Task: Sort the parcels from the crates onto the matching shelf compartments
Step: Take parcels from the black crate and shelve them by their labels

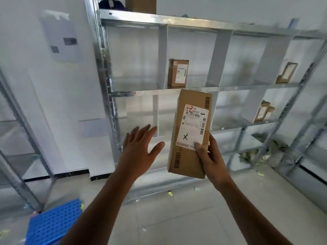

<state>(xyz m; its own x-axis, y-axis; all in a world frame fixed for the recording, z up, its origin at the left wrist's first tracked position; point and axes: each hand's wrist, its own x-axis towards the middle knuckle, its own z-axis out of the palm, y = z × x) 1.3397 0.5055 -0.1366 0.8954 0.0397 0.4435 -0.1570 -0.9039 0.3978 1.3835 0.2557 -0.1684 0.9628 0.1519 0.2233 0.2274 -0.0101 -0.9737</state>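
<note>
My right hand (211, 157) grips the lower right edge of a tall brown cardboard parcel (191, 121), held upright in front of the metal shelf unit (159, 91). Its white label reads "1-2" in red and carries a black X. My left hand (139, 149) hovers just left of the parcel with fingers spread, touching nothing. The shelf has white dividers forming compartments. One small brown parcel (177, 73) stands in the upper row's second compartment, another parcel (286, 73) leans at the upper right, and a third (263, 112) sits at the middle right.
A blue perforated crate (53, 223) lies on the floor at lower left. A second metal rack (21, 156) stands at the far left. Paper scraps (254, 154) litter the shelf's bottom right. A box (140, 4) and a dark item sit on top.
</note>
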